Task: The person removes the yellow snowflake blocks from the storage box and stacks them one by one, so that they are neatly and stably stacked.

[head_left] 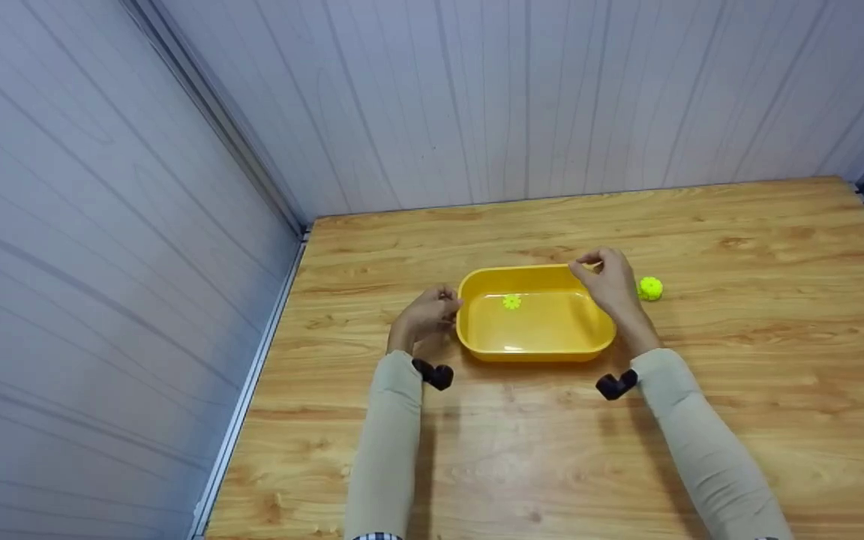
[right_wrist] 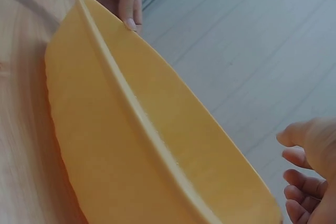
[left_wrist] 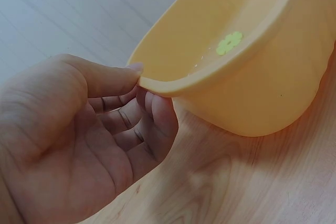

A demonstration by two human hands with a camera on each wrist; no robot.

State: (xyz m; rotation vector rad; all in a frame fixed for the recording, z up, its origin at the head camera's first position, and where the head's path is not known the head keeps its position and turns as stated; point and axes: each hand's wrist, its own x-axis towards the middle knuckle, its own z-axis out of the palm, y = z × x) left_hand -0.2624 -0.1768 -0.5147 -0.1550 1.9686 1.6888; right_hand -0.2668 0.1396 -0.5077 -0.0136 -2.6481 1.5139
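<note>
Left hand: the left hand (head_left: 426, 315) pinches the rim at the left end of the yellow tub (head_left: 533, 349). In the left wrist view the thumb (left_wrist: 113, 80) lies on top of the rim and the curled fingers (left_wrist: 152, 114) sit under it.
Right hand: the right hand (head_left: 610, 283) is at the far right corner of the tub. Its fingers are loosely curled. In the right wrist view they are just beside the rim with a gap, so I cannot tell if they touch it.
Tub: it sits on the wooden table (head_left: 739, 420), between the two hands. It seems to have a little water in it.
Flower: a small green flower (head_left: 511, 301) lies inside the tub, nearer the left hand.
Ball: a bumpy green ball (head_left: 650, 289) lies on the table just past the right hand.
Doing it well: I think both hands should hold the rim firmly, and the tub should stay flat so nothing spills.
</note>
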